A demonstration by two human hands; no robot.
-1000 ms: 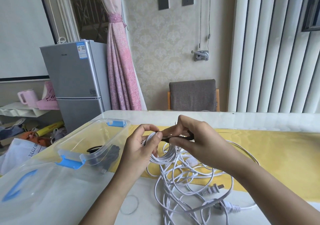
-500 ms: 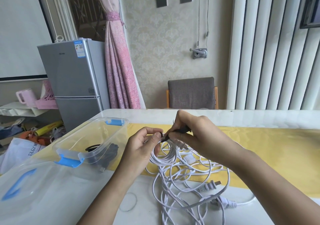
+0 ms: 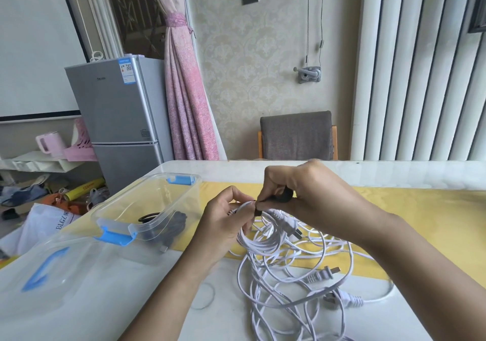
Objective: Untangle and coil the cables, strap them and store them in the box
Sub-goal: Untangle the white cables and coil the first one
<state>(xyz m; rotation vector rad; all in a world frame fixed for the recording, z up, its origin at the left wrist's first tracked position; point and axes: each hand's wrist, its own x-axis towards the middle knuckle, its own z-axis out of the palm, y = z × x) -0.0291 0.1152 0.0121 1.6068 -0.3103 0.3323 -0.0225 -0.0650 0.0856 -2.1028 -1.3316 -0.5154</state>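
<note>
Bright, even daylight. The main source looks like the vertical blinds (image 3: 420, 64) on the right, which glow; some light also comes past the pink curtain (image 3: 184, 90). Shadows are soft, with faint ones under the white cables (image 3: 263, 240) and the left hand (image 3: 223, 221). Mild sheen on the far edge of the table (image 3: 394, 175). Wide-angle bend: fridge (image 3: 118, 117) and blinds lean near the frame edges. Centre sharp, corners slightly soft.

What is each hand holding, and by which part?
Left hand grips the coiled white cable at the top of its loops; right hand pinches the black strap where it meets the coil.
</note>
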